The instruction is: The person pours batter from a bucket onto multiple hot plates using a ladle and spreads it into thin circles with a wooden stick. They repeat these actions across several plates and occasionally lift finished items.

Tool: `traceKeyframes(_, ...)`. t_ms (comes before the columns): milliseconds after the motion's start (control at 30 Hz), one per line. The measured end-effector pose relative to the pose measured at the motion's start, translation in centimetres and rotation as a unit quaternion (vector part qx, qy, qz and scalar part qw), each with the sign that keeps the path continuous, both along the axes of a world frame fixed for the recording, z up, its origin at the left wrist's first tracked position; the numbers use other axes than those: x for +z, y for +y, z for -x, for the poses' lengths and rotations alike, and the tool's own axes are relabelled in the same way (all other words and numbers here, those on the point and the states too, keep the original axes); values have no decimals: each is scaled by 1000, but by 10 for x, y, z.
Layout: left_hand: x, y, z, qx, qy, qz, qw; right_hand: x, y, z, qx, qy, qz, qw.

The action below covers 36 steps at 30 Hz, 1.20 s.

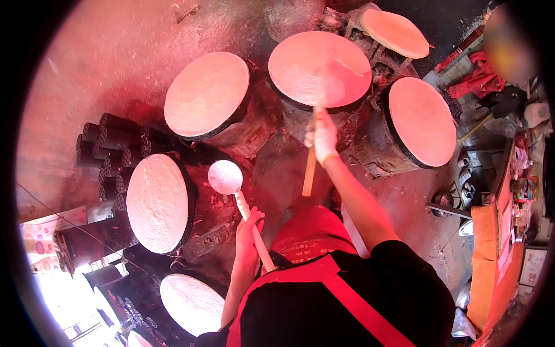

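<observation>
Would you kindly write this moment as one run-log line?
Left hand: holds ladle | Right hand: grips wooden tool, far end blurred over top-centre pale round | Rest: dark cylinders stacked at left

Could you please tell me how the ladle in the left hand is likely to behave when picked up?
The ladle will probably stay stiff, since its long handle looks straight. It may feel heavier toward the bowl, which sits beyond the left hand. Set down, it might rock, as its bowl is wider than the handle.
</observation>
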State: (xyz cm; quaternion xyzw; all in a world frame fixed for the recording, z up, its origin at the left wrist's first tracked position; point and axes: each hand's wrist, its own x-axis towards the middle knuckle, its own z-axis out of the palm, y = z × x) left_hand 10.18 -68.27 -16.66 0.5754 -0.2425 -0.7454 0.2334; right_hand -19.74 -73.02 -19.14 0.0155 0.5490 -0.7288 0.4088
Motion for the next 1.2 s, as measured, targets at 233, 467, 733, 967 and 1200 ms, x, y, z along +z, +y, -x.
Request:
traceKeyframes(233, 4, 11, 42, -7, 15, 9, 1000, -40, 97, 65, 184, 4, -39, 982)
traceKeyframes(467, 17, 30, 110, -18, 10, 9, 1000, -14, 90, 89, 183, -14, 5, 983)
traceKeyframes(733, 21, 53, 162, -7, -12, 10, 1000, -41, 142, 197, 256, -8, -42, 966)
traceKeyframes(967, 19, 60, 183, 2, -24, 27, 999, -36, 81, 242, 122, 6, 4, 993)
traceKeyframes(1200, 34, 36, 184, 0, 41, 28, 999, -35, 72, 188, 114, 277, -89, 950)
